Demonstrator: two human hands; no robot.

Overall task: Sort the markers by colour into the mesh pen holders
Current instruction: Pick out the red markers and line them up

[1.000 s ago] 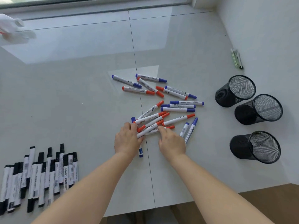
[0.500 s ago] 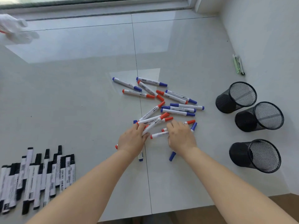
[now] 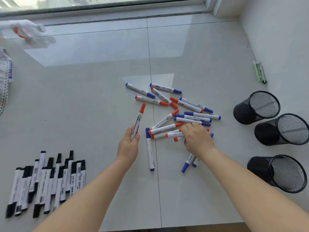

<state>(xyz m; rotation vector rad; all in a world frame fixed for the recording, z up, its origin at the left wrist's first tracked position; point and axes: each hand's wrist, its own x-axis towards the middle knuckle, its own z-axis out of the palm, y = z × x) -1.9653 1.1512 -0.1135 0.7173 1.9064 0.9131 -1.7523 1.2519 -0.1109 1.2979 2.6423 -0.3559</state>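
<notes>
1. Left hand gripped one red-capped marker by its lower end, lifted off the table, cap pointing up and away.
2. Right hand rested on the mixed red and blue pile, fingers curled over several barrels; could not tell whether any were actually pinched.
3. Stood empty at the right, so far as the mesh showed: three mesh pen holders, in a row along the wall, well apart from the pile.
4. Lay untouched at the near left: the black markers.
5. Judged best to gather like colours first, caps aligned one way, then carry a bundle across rather than single pens.
6. Open room between pile and holders looked ample for the right hand; for the left, a crossing over the pile was needed, so a handover seemed wiser.
7. Near table edge ran close below the stray blue marker; round barrels could have rolled off if nudged.
</notes>
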